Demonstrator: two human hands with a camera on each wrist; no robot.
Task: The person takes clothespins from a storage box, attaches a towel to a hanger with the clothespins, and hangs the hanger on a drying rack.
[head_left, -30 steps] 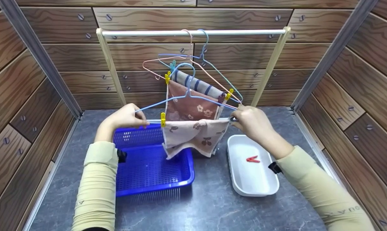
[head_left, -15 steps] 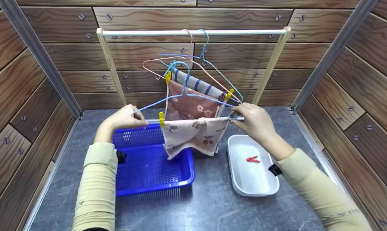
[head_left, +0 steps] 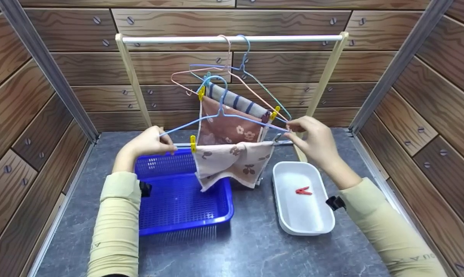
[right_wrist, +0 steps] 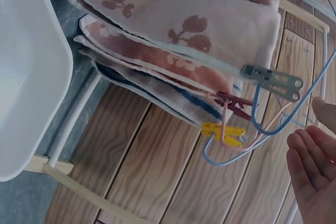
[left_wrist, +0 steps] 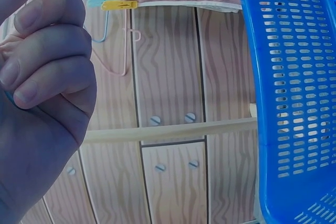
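My left hand point(head_left: 149, 144) grips the left end of a blue wire hanger point(head_left: 221, 111), its fingers curled round the wire in the left wrist view. Over the hanger's lower bar hangs a folded pale towel point(head_left: 216, 163) with brown cherry prints. A yellow clothespin point(head_left: 193, 144) pinches the towel's left end on the bar. At its right end sits a grey-green clothespin point(right_wrist: 270, 80), clear in the right wrist view. My right hand point(head_left: 314, 138) is by the hanger's right corner, thumb and fingers parted around the wire's end and off the clothespin.
Behind, a pink hanger point(head_left: 251, 92) and another blue hanger point(head_left: 244, 54) hang from a rack's white rail point(head_left: 170, 39), bearing a pink-brown towel point(head_left: 226, 123) and a striped towel point(head_left: 235, 100). A blue basket point(head_left: 232, 207) stands left; a white tray point(head_left: 305, 215) with a red clothespin point(head_left: 303, 191) right.
The right hand has let go of the grey-green clothespin and drawn back to the right, its fingers spreading. The held hanger shifted slightly left; the left hand keeps its grip.
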